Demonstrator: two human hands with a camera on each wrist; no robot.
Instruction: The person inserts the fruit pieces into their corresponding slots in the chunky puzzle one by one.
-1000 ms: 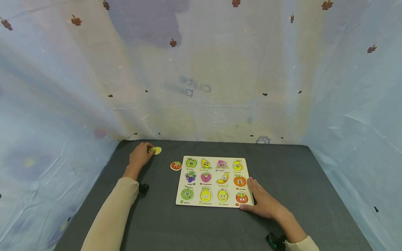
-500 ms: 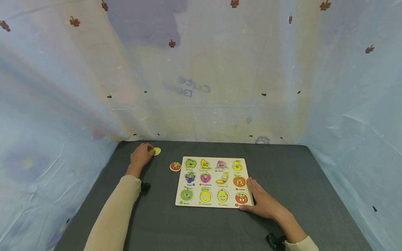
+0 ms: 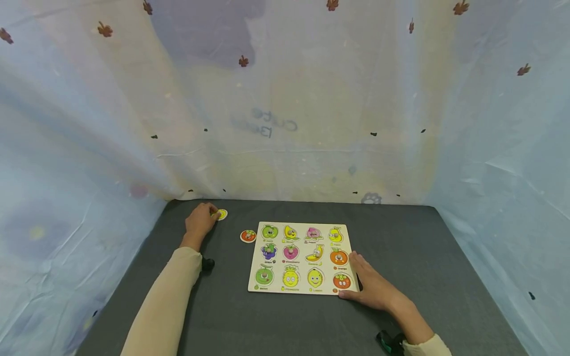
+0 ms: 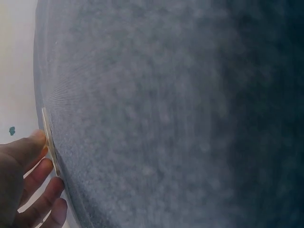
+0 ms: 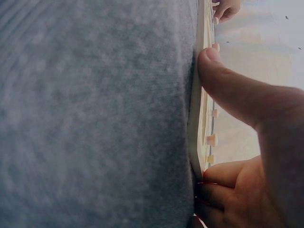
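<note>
At the far left of the table, my left hand [image 3: 200,222] pinches a small round yellow puzzle piece [image 3: 223,214]; my fingers cover part of its picture. The left wrist view shows the thin wooden edge of this piece [image 4: 50,140] against my thumb and fingertips. A pale fruit peg puzzle board [image 3: 303,269] lies flat in the middle, with fruit pictures in its places. My right hand [image 3: 376,287] holds the board's near right corner, thumb along the near edge, fingers on the right edge. Small pegs [image 5: 212,139] stick up from the board in the right wrist view.
A round red-orange puzzle piece [image 3: 248,236] lies just left of the board. A dark grey cloth [image 3: 285,326] covers the table. Pale patterned curtains [image 3: 285,163] hang behind it and at both sides.
The head view has shifted very slightly. My left hand stays at the yellow piece and my right hand stays at the board's corner; nothing else has visibly moved.
</note>
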